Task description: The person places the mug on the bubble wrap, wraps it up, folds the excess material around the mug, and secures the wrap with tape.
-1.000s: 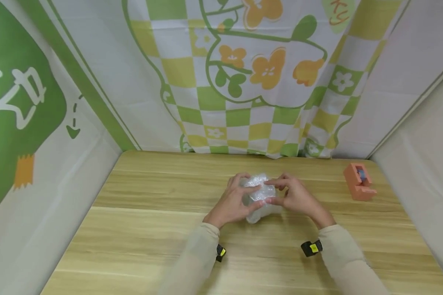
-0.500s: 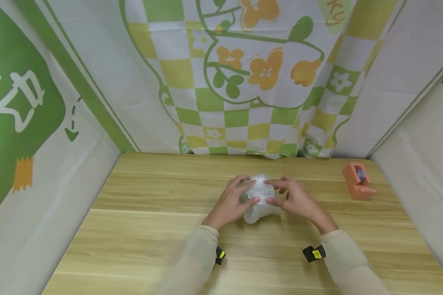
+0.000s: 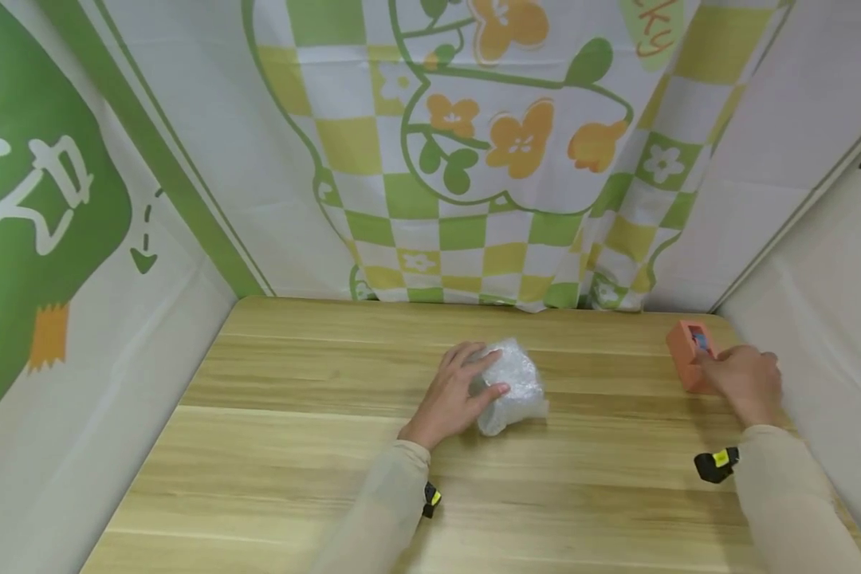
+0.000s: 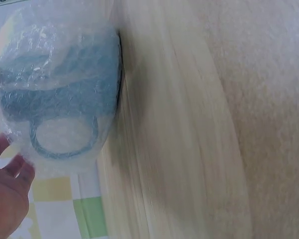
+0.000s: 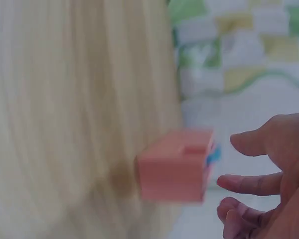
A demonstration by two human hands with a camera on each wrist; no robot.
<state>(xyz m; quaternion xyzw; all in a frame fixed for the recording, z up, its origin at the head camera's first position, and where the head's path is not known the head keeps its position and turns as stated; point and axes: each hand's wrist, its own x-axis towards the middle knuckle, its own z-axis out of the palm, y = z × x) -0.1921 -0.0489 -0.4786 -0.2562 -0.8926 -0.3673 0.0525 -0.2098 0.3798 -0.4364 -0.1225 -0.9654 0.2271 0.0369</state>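
A mug in bubble wrap (image 3: 514, 377) lies on the table in the head view. Through the clear wrap, the left wrist view shows its blue-grey body (image 4: 65, 84) and a looped handle (image 4: 65, 152). My left hand (image 3: 450, 391) holds the wrapped mug from the left, thumb and fingers on the wrap. At the right, my right hand (image 3: 749, 383) hovers by a coral-pink tape dispenser (image 3: 685, 359) with a blue roll of tape (image 5: 214, 155). The right wrist view shows a gap between its parted thumb and fingers and the dispenser.
The wooden table (image 3: 294, 454) ends at fabric walls on the back and both sides. A green-and-yellow checked cloth (image 3: 466, 231) hangs at the back edge. Both wrists carry small black camera mounts.
My right hand has left the bubble-wrapped mug and moved right to the tape dispenser. My left hand has stayed on the wrap, and the mug has hardly moved.
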